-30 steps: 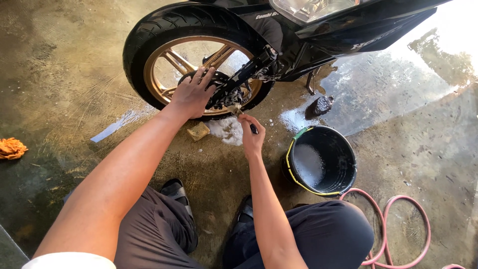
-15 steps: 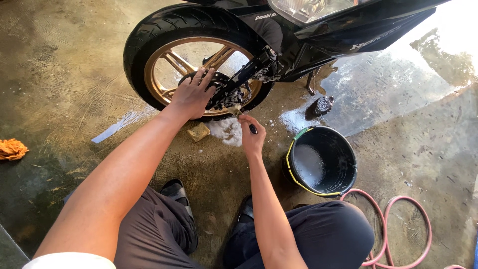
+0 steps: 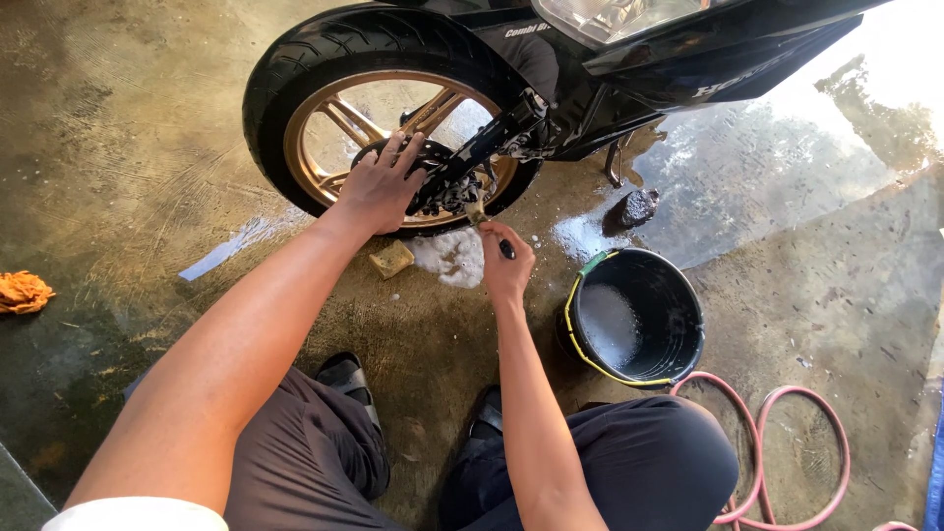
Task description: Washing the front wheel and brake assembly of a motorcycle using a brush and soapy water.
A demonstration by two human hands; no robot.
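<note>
A motorcycle's rear wheel with a black tyre and gold spokes stands in front of me. My left hand rests flat on the wheel near the hub and the chain sprocket. My right hand is closed around a small dark-handled brush, whose head points up at the sprocket and chain area. A yellow sponge lies on the wet concrete just below the wheel, beside a patch of white foam.
A black bucket with soapy water stands to the right of my right hand. A pink hose coils at lower right. An orange rag lies far left. A dark lump sits by the kickstand in a puddle.
Both hands stay almost where they were; the right hand with the brush shifts only slightly at the sprocket.
</note>
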